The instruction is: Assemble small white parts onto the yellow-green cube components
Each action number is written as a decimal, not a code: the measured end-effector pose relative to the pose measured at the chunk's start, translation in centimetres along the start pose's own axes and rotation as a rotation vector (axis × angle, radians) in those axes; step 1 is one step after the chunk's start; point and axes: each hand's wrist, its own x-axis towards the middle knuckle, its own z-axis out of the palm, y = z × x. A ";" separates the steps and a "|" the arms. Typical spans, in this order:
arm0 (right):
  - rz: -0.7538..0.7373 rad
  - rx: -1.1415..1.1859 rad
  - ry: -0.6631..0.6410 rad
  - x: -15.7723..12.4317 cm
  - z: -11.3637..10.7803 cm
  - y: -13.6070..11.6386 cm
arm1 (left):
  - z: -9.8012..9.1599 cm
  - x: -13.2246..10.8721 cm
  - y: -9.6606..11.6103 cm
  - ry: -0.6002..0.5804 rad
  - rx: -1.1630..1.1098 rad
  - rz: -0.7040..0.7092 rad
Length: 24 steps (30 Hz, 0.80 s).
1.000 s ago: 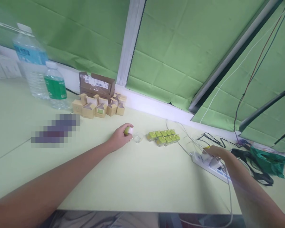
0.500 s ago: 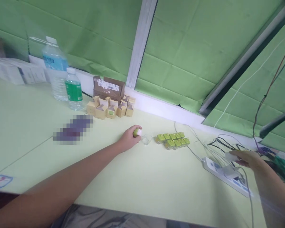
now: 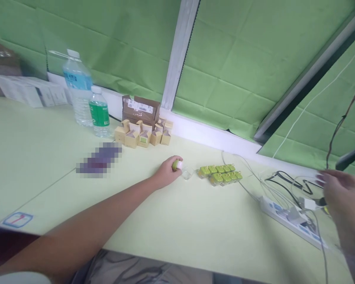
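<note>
My left hand [image 3: 167, 173] is closed around a small item with a green body and a white side [image 3: 179, 165], held at the tabletop. Right beside its fingertips lies a small clear plastic cup or cover [image 3: 187, 173]. Farther right, small clear containers with green lids and loops [image 3: 220, 173] stand in two rows. My right hand [image 3: 344, 193] is raised at the right edge, near a dark hanging cable [image 3: 333, 144]; its fingers are blurred, and whether they touch the cable is unclear. Left of it, a white plug-like block [image 3: 309, 204] lies by the power strip [image 3: 292, 225].
Open small cardboard boxes [image 3: 143, 138] stand before a brown carton [image 3: 140, 110] at the back. Two water bottles [image 3: 99, 114] are left of them, with a pixelated dark object [image 3: 99, 159] in front. White boxes [image 3: 32, 90] stand far left. Loose cables [image 3: 284, 181] tangle at right.
My right hand has moved right and up, leaving the white block by the power strip. My left hand keeps its hold on the green-and-white item. The view has shifted slightly.
</note>
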 end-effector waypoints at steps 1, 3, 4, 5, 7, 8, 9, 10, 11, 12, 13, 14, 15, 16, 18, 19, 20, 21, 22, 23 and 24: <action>-0.038 0.101 0.162 -0.8 0.9 -2.3 | 0.0 -0.1 0.1 0.005 0.025 0.030; -0.201 0.259 0.063 -3.1 3.4 -7.6 | 0.0 -0.3 0.5 0.009 0.057 0.082; -0.282 0.280 -0.053 -4.6 4.9 -10.4 | 0.0 -0.5 0.7 0.006 0.062 0.106; -0.368 0.296 -0.180 -6.1 6.5 -13.2 | 0.0 -0.7 0.9 -0.002 0.061 0.134; -0.479 0.374 -0.397 -8.9 9.8 -18.0 | 0.0 -1.0 1.5 -0.036 0.048 0.200; -0.494 0.403 -0.457 -9.9 11.4 -20.0 | 0.0 -1.2 1.8 -0.056 0.041 0.237; -0.501 0.422 -0.471 -10.7 12.8 -21.6 | 0.0 -1.3 2.0 -0.075 0.034 0.273; -0.511 0.434 -0.472 -11.2 14.1 -22.9 | 0.1 -1.4 2.3 -0.093 0.030 0.307; -0.533 0.452 -0.460 -11.5 15.2 -23.8 | 0.2 -1.5 2.5 -0.108 0.026 0.337; -0.557 0.472 -0.430 -11.7 16.2 -24.4 | 0.2 -1.6 2.6 -0.114 0.024 0.364; -0.568 0.507 -0.387 -11.7 17.0 -24.7 | 0.3 -1.6 2.6 -0.113 0.022 0.385; -0.570 0.563 -0.342 -11.8 17.7 -24.9 | 0.3 -1.6 2.6 -0.107 0.023 0.399; -0.568 0.630 -0.311 -11.8 18.3 -24.8 | 0.4 -1.6 2.5 -0.100 0.029 0.406; -0.560 0.703 -0.295 -11.9 18.8 -24.6 | 0.4 -1.5 2.4 -0.094 0.038 0.412; -0.533 0.837 -0.321 -12.0 19.8 -24.1 | 0.4 -1.5 2.1 -0.101 0.061 0.422; -0.510 0.896 -0.347 -12.0 20.2 -23.7 | 0.4 -1.5 2.0 -0.111 0.067 0.425; -0.482 0.952 -0.374 -12.0 20.5 -23.5 | 0.4 -1.5 2.0 -0.120 0.069 0.427; -0.453 1.004 -0.399 -11.9 20.8 -23.2 | 0.4 -1.5 2.0 -0.128 0.066 0.424; -0.426 1.051 -0.418 -11.8 21.0 -23.1 | 0.4 -1.5 2.1 -0.136 0.062 0.417; -0.405 1.089 -0.430 -11.7 21.1 -23.0 | 0.4 -1.5 2.1 -0.143 0.057 0.410; -0.392 1.115 -0.437 -11.6 21.1 -23.0 | 0.4 -1.6 2.3 -0.150 0.054 0.404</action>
